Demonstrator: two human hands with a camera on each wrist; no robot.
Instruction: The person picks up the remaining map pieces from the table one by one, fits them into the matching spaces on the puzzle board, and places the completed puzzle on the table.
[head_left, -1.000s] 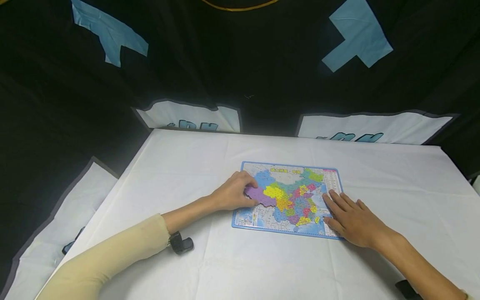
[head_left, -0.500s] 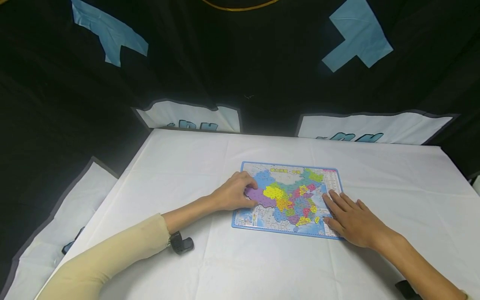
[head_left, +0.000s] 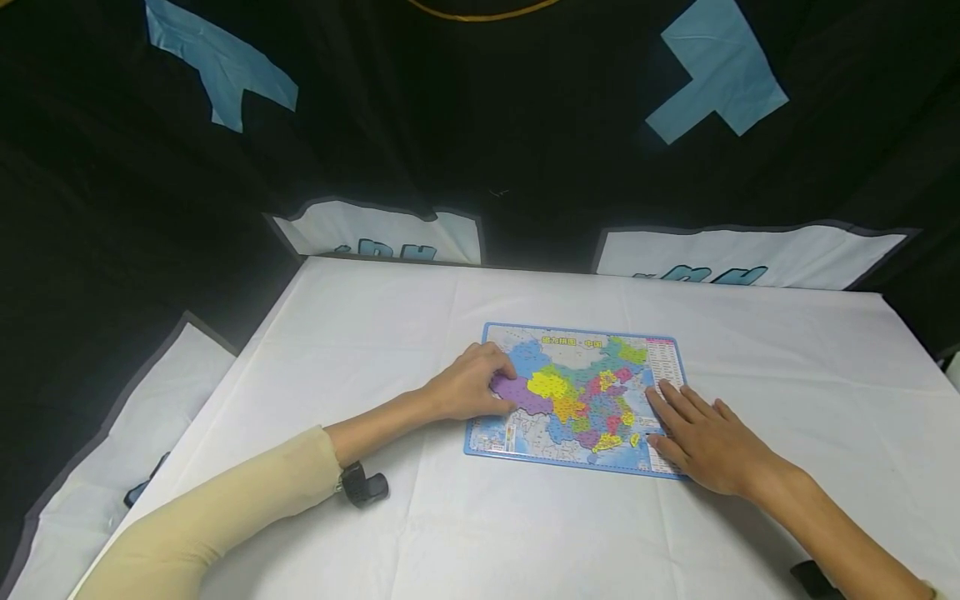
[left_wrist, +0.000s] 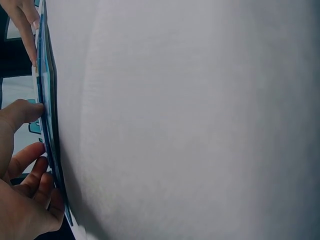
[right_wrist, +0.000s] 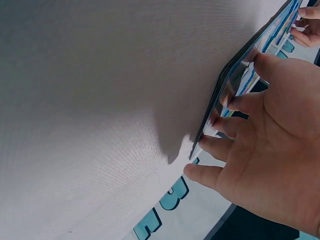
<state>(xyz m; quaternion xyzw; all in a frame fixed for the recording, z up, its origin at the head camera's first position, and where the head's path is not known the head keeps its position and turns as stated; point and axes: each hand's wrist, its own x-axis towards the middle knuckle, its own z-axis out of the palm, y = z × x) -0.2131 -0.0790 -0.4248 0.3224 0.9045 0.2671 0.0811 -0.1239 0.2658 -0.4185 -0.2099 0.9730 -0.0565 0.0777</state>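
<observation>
A map jigsaw puzzle (head_left: 573,358) with a blue border lies flat on the white table in the head view. Its map is made of many-coloured pieces. At its left side, my left hand (head_left: 468,383) has thumb and forefinger bent around a purple puzzle piece (head_left: 525,396), which sits flush among its neighbours. In the left wrist view the thumb (left_wrist: 30,111) and fingertips meet the board's top face. My right hand (head_left: 716,446) rests with straight, spread fingers on the right edge of the board. The right wrist view shows these fingertips (right_wrist: 240,102) along the board's surface.
White cloth (head_left: 540,533) covers the table around the board. A black curtain (head_left: 465,125) with pale blue patches hangs behind the far edge. A small black camera (head_left: 363,487) is worn on the left wrist.
The purple piece has settled from a slightly raised, offset position to level with the surrounding pieces. Both hands have stayed in nearly the same place.
</observation>
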